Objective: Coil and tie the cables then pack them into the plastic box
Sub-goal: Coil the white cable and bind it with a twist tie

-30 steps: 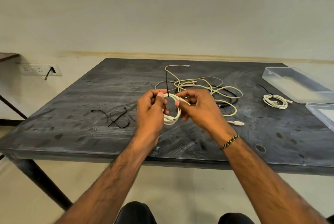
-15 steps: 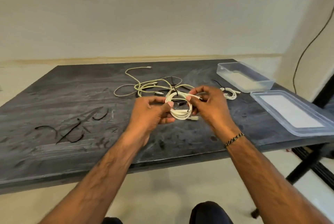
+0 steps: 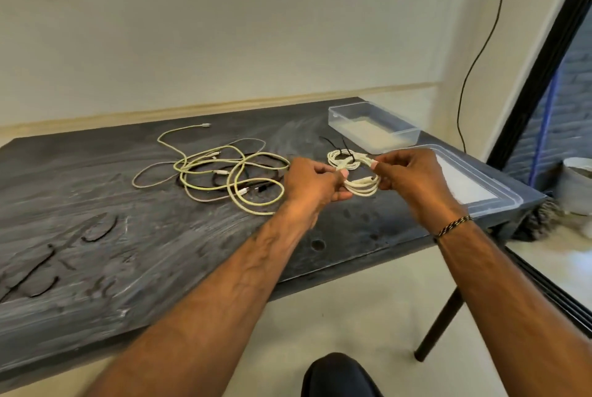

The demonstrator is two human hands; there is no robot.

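From the head camera, the left hand and the right hand are both pinching a white coiled cable, holding it up just above the dark table, left fingers closing on its left side, right fingers gripping the top right near a plug. Just behind it another tied white coil is lying on the table (black tie ends sticking up), with the clear plastic box sitting open further back and its lid resting near the right hand. Over to the left, a loose tangle of yellow and black cables is sprawling across the tabletop, and black ties are lying near the left edge.
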